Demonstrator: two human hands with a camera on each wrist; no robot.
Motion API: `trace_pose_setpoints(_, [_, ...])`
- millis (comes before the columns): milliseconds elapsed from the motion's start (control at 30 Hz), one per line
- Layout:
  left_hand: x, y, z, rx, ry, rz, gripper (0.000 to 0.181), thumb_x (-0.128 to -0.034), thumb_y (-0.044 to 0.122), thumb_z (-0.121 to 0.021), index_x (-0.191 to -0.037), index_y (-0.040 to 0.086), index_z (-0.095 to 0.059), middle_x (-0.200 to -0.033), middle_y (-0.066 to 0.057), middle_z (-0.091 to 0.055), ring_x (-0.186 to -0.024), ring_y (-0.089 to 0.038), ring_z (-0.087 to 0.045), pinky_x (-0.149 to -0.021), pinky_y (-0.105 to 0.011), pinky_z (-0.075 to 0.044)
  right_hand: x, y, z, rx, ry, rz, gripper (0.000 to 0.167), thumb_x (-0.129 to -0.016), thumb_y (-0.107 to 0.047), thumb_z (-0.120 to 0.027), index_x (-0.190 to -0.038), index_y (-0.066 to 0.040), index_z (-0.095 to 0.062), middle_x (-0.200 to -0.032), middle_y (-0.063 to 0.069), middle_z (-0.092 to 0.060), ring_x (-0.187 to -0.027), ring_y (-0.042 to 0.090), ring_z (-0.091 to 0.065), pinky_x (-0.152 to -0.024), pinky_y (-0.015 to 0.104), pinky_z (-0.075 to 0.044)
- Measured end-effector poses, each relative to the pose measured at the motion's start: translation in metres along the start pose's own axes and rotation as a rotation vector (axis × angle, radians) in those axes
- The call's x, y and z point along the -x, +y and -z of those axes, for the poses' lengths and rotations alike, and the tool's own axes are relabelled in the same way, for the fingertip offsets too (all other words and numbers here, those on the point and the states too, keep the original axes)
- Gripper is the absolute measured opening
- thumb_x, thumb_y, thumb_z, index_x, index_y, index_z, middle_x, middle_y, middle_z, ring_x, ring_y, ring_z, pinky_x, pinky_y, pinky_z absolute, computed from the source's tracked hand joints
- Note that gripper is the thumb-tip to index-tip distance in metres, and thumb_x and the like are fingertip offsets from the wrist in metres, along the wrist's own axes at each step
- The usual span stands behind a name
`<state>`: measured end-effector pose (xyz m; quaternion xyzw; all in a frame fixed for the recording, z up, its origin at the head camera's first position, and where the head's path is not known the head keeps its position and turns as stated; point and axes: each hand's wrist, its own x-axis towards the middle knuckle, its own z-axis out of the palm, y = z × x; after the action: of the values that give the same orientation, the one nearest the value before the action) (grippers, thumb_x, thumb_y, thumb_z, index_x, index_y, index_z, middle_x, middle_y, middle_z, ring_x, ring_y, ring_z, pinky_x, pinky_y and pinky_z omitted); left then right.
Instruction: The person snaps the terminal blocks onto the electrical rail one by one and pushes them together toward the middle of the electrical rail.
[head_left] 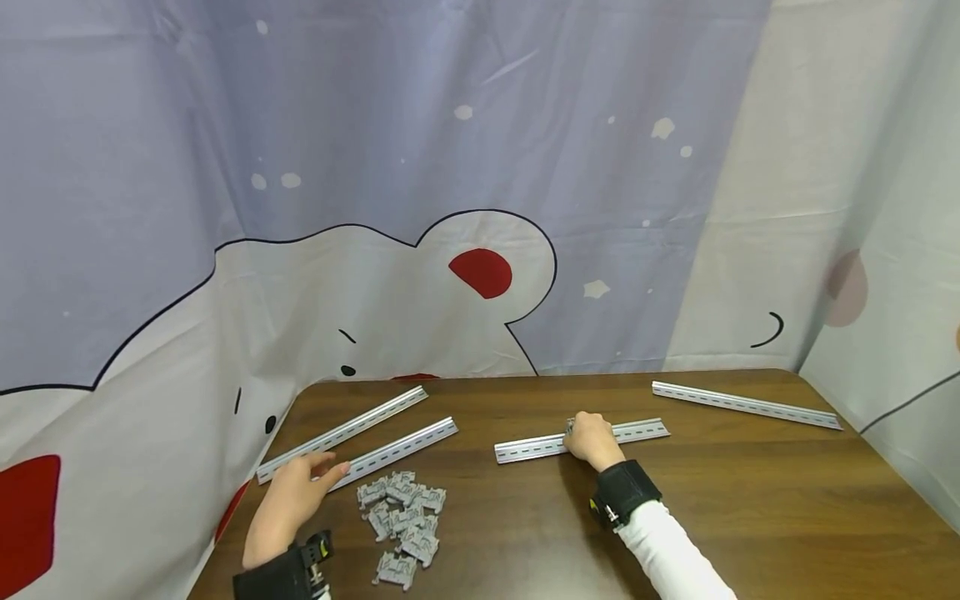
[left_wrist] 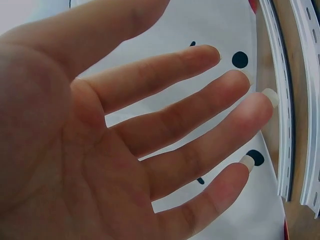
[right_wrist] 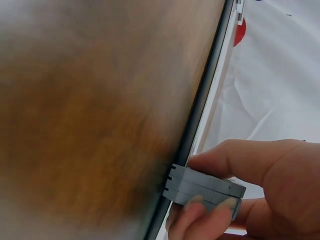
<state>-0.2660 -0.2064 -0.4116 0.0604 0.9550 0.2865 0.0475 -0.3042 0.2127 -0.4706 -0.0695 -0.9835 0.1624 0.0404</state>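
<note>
My right hand [head_left: 592, 440] pinches a small grey plastic DIN rail clip [right_wrist: 187, 181] between thumb and fingers. In the right wrist view, one ribbed end of that clip meets the edge of a slotted metal DIN rail [right_wrist: 216, 67]. Whether it is latched there cannot be seen. The head view shows this middle rail [head_left: 525, 450] passing beneath the hand. My left hand [head_left: 294, 498] hovers by the lower ends of two more rails, its fingers spread and holding nothing in the left wrist view. Beside it lies a loose pile of grey clips [head_left: 407, 518].
Two slotted rails lie slanted on the left, an outer one [head_left: 345, 433] and an inner one [head_left: 405, 446]. Another rail [head_left: 746, 405] rests at the back right. The brown wooden table [head_left: 750, 500] backs onto a printed curtain [head_left: 600, 208].
</note>
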Motion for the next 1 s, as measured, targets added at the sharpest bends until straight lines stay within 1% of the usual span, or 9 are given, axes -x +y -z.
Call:
trace_pose_setpoints(67, [0.0,-0.001,0.0,0.002,-0.006,0.005,0.062,-0.0947,0.043,-0.057,-0.13,-0.008,-0.055,-0.112,-0.02,-0.065,-0.1,-0.037,-0.061,-0.081,-0.048,-0.048,-0.004,-0.001,-0.001,-0.002,0.001,-0.005,0.01,-0.072,-0.008,-0.065,-0.07,0.002,-0.065,-0.083,0.024,-0.07,-0.08,0.039,-0.067,-0.071,0.049,-0.053])
trace_pose_setpoints(133, [0.001,-0.002,0.0,0.004,-0.011,0.006,0.061,-0.0954,0.042,-0.056,-0.13,-0.008,-0.054,-0.113,-0.022,-0.065,-0.107,-0.042,-0.059,-0.084,-0.051,-0.048,-0.009,-0.001,-0.002,-0.007,0.001,-0.011,0.011,-0.073,-0.008,-0.065,-0.073,0.003,-0.066,-0.085,0.025,-0.069,-0.081,0.04,-0.067,-0.071,0.049,-0.053])
trace_pose_setpoints(233, [0.001,-0.004,0.0,0.012,-0.019,0.02,0.061,-0.0955,0.042,-0.056,-0.13,-0.009,-0.053,-0.113,-0.022,-0.064,-0.105,-0.04,-0.06,-0.083,-0.05,-0.048,-0.014,-0.001,-0.004,-0.015,0.002,-0.018,0.013,-0.074,-0.009,-0.065,-0.075,0.004,-0.066,-0.085,0.026,-0.069,-0.081,0.041,-0.067,-0.071,0.049,-0.053])
trace_pose_setpoints(467, [0.001,-0.009,0.001,0.013,-0.023,0.035,0.068,-0.0944,0.049,-0.055,-0.131,-0.008,-0.053,-0.119,-0.027,-0.062,-0.113,-0.047,-0.055,-0.086,-0.054,-0.048,-0.029,0.0,-0.006,-0.034,0.028,-0.013,0.012,-0.074,-0.008,-0.064,-0.072,0.004,-0.066,-0.083,0.027,-0.069,-0.08,0.041,-0.067,-0.068,0.049,-0.053])
trace_pose_setpoints(733, [0.0,-0.011,0.001,0.032,-0.045,0.062,0.063,-0.0962,0.043,-0.054,-0.131,-0.009,-0.052,-0.122,-0.032,-0.058,-0.114,-0.049,-0.054,-0.086,-0.054,-0.048,-0.045,-0.001,-0.009,-0.052,0.051,-0.016,0.012,-0.076,-0.008,-0.065,-0.072,0.003,-0.065,-0.087,0.028,-0.069,-0.083,0.042,-0.068,-0.07,0.049,-0.054])
trace_pose_setpoints(800, [0.0,-0.012,0.0,0.037,-0.049,0.068,0.064,-0.0961,0.044,-0.054,-0.132,-0.009,-0.052,-0.123,-0.032,-0.057,-0.115,-0.049,-0.053,-0.086,-0.054,-0.048,-0.048,-0.001,-0.01,-0.057,0.046,-0.037,0.013,-0.077,-0.01,-0.065,-0.074,0.003,-0.067,-0.09,0.028,-0.069,-0.085,0.042,-0.068,-0.072,0.049,-0.054])
trace_pose_setpoints(867, [0.0,-0.013,0.0,0.041,-0.05,0.07,0.068,-0.0953,0.048,-0.054,-0.132,-0.009,-0.052,-0.124,-0.032,-0.057,-0.115,-0.048,-0.053,-0.086,-0.053,-0.048,-0.05,-0.002,-0.011,-0.057,0.024,-0.084,0.017,-0.079,-0.013,-0.065,-0.081,0.004,-0.069,-0.098,0.03,-0.068,-0.094,0.045,-0.065,-0.081,0.05,-0.052])
trace_pose_setpoints(933, [0.0,-0.014,0.0,0.041,-0.051,0.072,0.071,-0.0944,0.051,-0.053,-0.132,-0.009,-0.051,-0.125,-0.031,-0.057,-0.115,-0.048,-0.054,-0.086,-0.053,-0.048,-0.053,-0.003,-0.011,-0.052,-0.009,-0.141,0.023,-0.081,-0.016,-0.065,-0.09,0.005,-0.069,-0.107,0.033,-0.064,-0.103,0.049,-0.059,-0.089,0.053,-0.046])
trace_pose_setpoints(1000, [0.0,-0.016,0.0,0.039,-0.048,0.068,0.072,-0.0941,0.052,-0.053,-0.132,-0.009,-0.051,-0.126,-0.03,-0.057,-0.114,-0.047,-0.054,-0.086,-0.052,-0.048,-0.055,-0.005,-0.011,-0.051,-0.037,-0.193,0.03,-0.083,-0.019,-0.064,-0.099,0.005,-0.069,-0.115,0.036,-0.058,-0.111,0.052,-0.051,-0.093,0.057,-0.039])
